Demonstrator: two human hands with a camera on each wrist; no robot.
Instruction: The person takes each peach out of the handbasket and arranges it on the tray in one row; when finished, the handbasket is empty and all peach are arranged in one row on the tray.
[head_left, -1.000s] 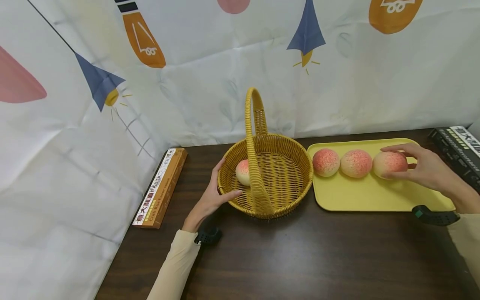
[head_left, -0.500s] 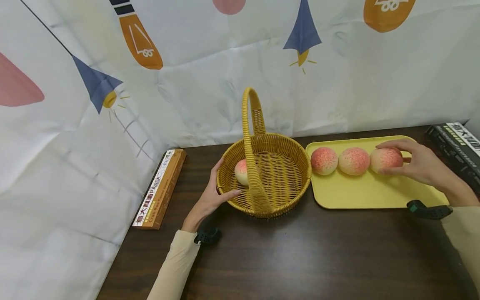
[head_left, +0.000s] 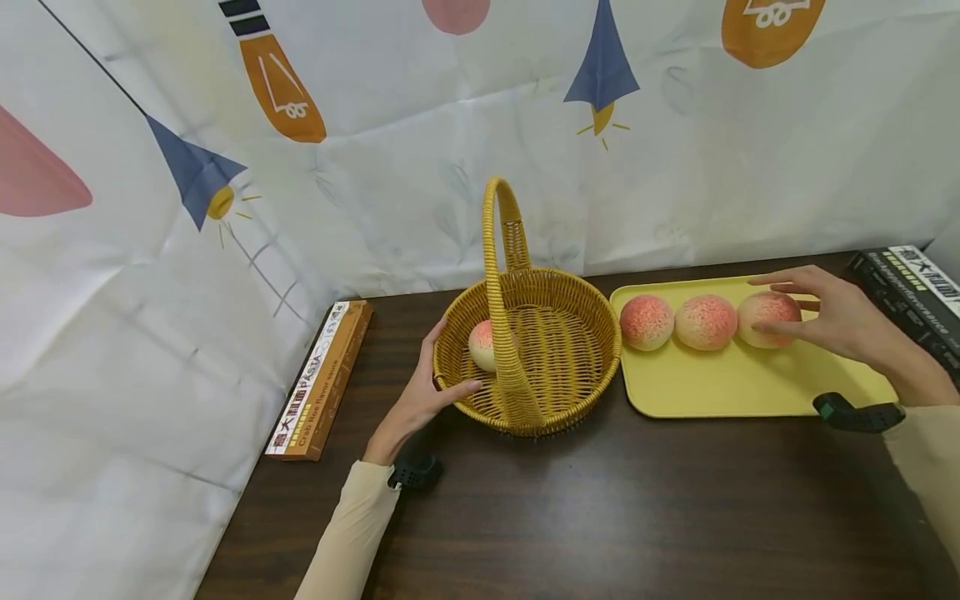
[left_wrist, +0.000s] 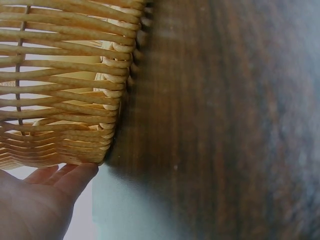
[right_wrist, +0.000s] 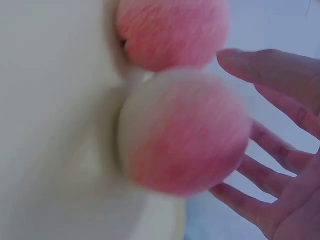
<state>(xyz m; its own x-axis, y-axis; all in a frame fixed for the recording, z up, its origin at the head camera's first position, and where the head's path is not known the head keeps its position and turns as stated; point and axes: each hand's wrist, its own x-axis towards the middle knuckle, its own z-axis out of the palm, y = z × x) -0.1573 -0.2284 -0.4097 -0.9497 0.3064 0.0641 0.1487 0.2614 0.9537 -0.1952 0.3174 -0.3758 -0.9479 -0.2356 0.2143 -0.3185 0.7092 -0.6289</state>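
Two hands are at work over the dark table (head_left: 600, 517) as seen from the head view. The left hand (head_left: 420, 392) reaches forward from a cream sleeve and cups the near-left wall of the woven basket (head_left: 570, 367), thumb lying along the rim and fingers spread against the weave; it steadies the basket without closing round it. One peach (head_left: 482, 344) sits inside the basket, just behind the handle (head_left: 501, 275). The right hand (head_left: 840, 321) hovers over the yellow tray (head_left: 742, 387) with fingers spread and loosely extended around the rightmost peach (head_left: 765, 317) of a row of three; the fingertips lie at its top and front, yet the peach rests on the tray and the grasp is not closed. A pasta box (head_left: 321, 379) lies to the left of the basket. From the left wrist view, the basket's wall (left_wrist: 65, 90) fills the upper left, and straight fingers (left_wrist: 70, 177) touch its lower edge, relaxed. From the right wrist view, the rightmost peach (right_wrist: 185, 132) sits in front of the spread fingers (right_wrist: 265, 70), a clear gap showing between palm and fruit; a second peach (right_wrist: 172, 30) touches it from behind.
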